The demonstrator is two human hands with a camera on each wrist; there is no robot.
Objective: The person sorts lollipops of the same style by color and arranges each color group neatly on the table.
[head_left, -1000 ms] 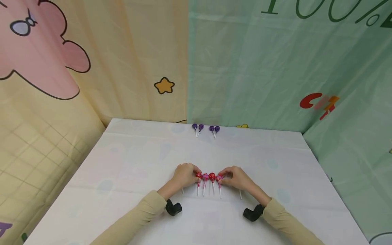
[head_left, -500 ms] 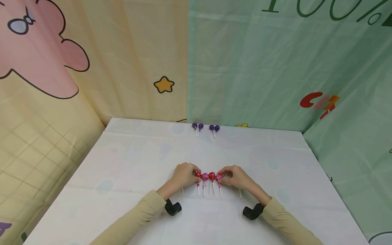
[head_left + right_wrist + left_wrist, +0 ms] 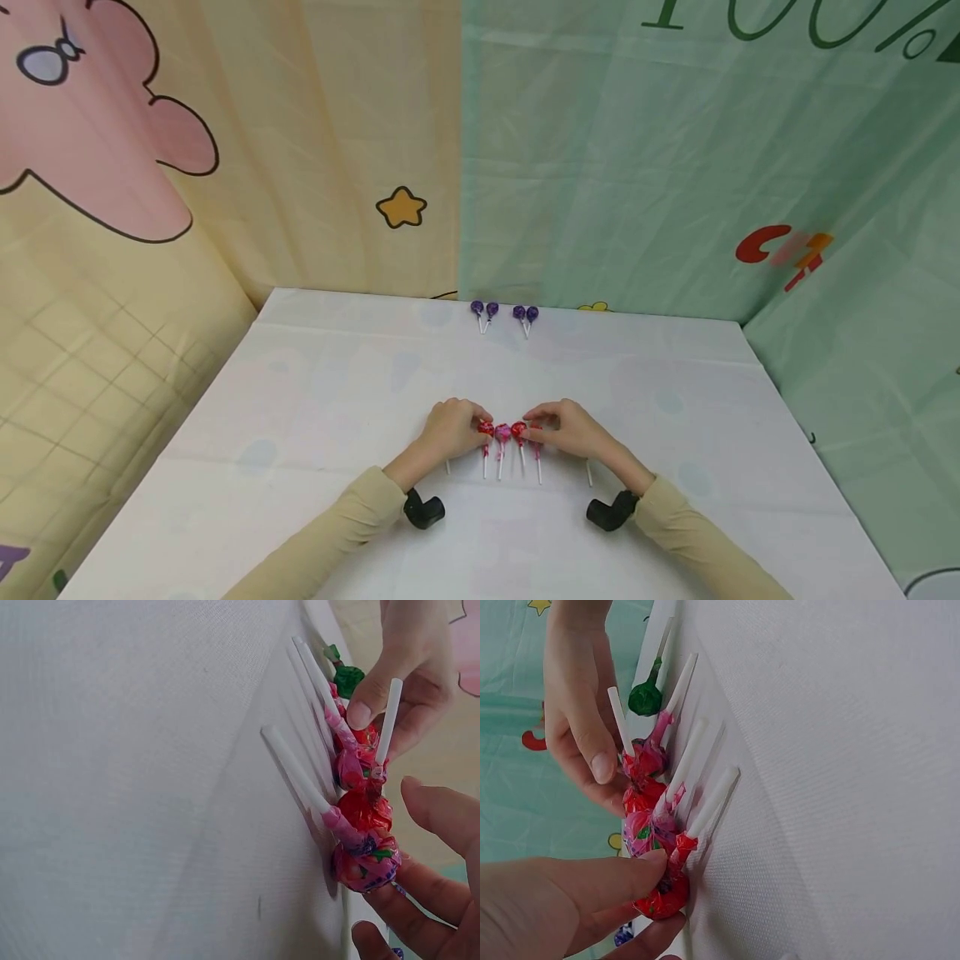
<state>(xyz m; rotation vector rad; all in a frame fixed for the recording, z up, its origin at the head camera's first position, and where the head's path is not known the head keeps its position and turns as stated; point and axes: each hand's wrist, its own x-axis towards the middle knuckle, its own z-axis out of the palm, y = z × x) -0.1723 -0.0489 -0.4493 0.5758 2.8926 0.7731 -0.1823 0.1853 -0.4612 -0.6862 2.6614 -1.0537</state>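
In the head view a row of wrapped lollipops lies on the white table, heads away from me. My left hand [image 3: 450, 427] pinches the leftmost red lollipop [image 3: 664, 898] between thumb and fingers. Beside it come a pink lollipop [image 3: 503, 432], a second red lollipop [image 3: 366, 812] whose stick angles up off the cloth, and a pink lollipop [image 3: 367, 862] at the right end. My right hand [image 3: 572, 429] is around the heads of those last two, thumb and fingers spread apart in the right wrist view. It partly hides the end lollipop in the head view.
Green lollipops lie outside the row, one beyond my right hand [image 3: 645, 697] and one beyond my left hand [image 3: 347, 681], mostly hidden from above. Purple lollipops [image 3: 492, 309] lie in two pairs at the table's [image 3: 337, 367] far edge, before a printed curtain [image 3: 600, 167].
My right hand has shifted a little left, from the pink lollipop at the right end toward the red one beside it, its fingers spreading. My left hand stays in place.
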